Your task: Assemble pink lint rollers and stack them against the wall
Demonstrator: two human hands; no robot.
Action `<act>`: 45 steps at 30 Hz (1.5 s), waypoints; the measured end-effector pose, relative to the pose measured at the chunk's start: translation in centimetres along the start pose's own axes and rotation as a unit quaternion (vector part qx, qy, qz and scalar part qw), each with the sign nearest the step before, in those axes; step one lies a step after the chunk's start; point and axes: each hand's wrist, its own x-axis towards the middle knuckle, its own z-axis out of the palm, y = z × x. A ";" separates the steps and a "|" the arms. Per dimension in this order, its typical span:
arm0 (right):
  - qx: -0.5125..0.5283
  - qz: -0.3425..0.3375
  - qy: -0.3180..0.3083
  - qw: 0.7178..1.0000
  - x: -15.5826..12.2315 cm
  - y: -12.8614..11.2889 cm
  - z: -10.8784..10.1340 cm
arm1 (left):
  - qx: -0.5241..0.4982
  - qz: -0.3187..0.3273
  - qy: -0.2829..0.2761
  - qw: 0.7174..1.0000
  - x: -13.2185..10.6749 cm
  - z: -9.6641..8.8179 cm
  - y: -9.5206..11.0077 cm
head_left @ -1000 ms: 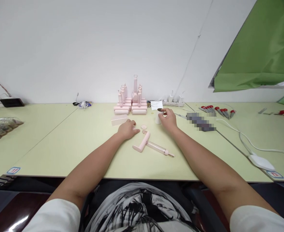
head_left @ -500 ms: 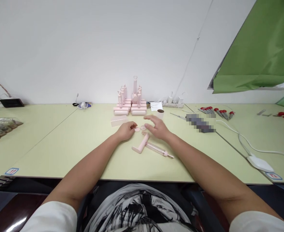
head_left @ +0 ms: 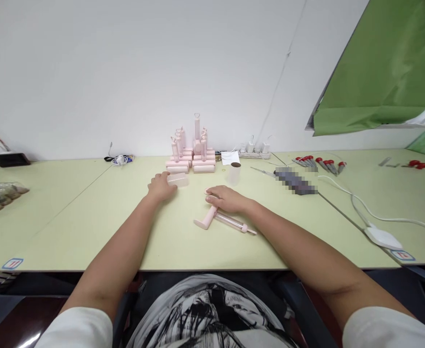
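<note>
At its left end, a clear plastic cover (head_left: 179,180) is gripped by my left hand (head_left: 161,187), with the fingers curled over it. The cover lies on the table. My right hand (head_left: 229,198) is closed around a small round pink cap (head_left: 207,192), just above the head of a pink lint roller (head_left: 205,220). That roller lies on its side, its see-through handle (head_left: 230,221) pointing right and toward me. The right palm hides part of the roller head, and a second round piece cannot be made out under the fingers.
Several pink lint rollers (head_left: 197,145) stand stacked by the wall. Right of them are a translucent cup-like roll with a brown core (head_left: 234,174), a power strip (head_left: 254,155), a blurred-out dark object (head_left: 295,181) and red-handled tools (head_left: 330,165). A white cable (head_left: 381,218) crosses the right side.
My left hand has moved left from the small round caps to the clear cover. My right hand has come down over the caps and roller head, its fingers drawn in. The view has shifted slightly.
</note>
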 end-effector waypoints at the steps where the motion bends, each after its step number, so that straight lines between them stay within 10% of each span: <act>1: 0.006 -0.001 0.004 1.000 0.0 0.1 0.1 | -0.015 -0.007 -0.008 1.000 0.1 0.2 -0.2; 12: -0.018 -0.011 -0.009 1.000 0.4 0.0 0.6 | -0.083 0.228 -0.111 0.964 -0.8 4.3 2.1; 25: -0.099 0.033 0.106 0.989 2.3 3.1 -0.4 | 0.011 0.346 -0.054 0.937 -2.4 4.1 4.0; 45: -0.099 -0.012 0.162 0.982 1.6 3.6 -0.2 | 0.074 0.347 -0.088 0.931 -3.2 4.3 4.6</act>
